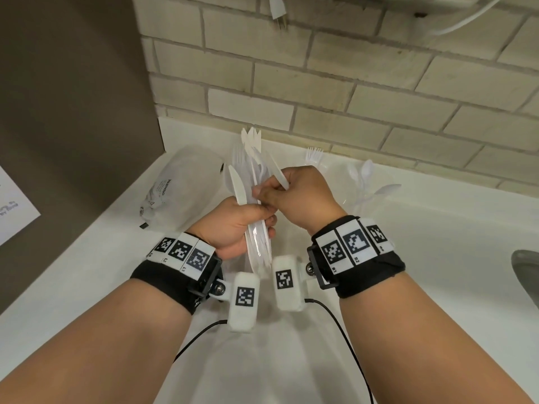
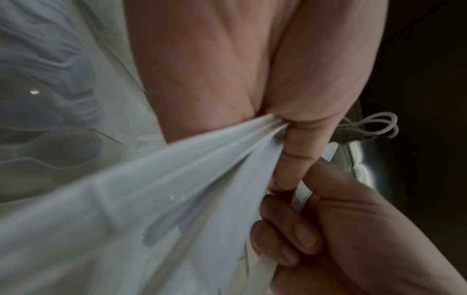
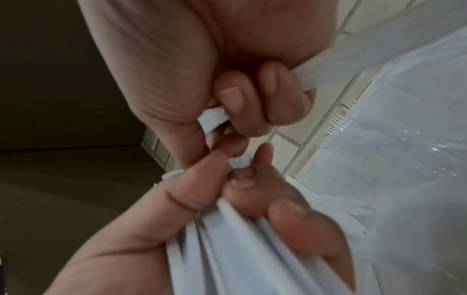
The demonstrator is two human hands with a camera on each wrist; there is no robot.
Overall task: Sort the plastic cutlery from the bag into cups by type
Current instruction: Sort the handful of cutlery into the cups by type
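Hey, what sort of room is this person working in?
Probably a kitchen or break-room counter: a white countertop against a pale brick-tile wall, with the edge of a metal sink at right.

— What's behind the table (image 1: 408, 252) there?

— A wall of pale cream bricks (image 1: 364, 91) with grey mortar lines. A white cord (image 1: 455, 23) loops across the top, and a white plug (image 1: 275, 8) dangles near it.

— And on the left?

— A flat dark brown panel (image 1: 73, 112) stands upright against the white table, with a sheet of paper (image 1: 14, 205) stuck on it. At the far right edge, a grey metal sink (image 1: 526, 272).
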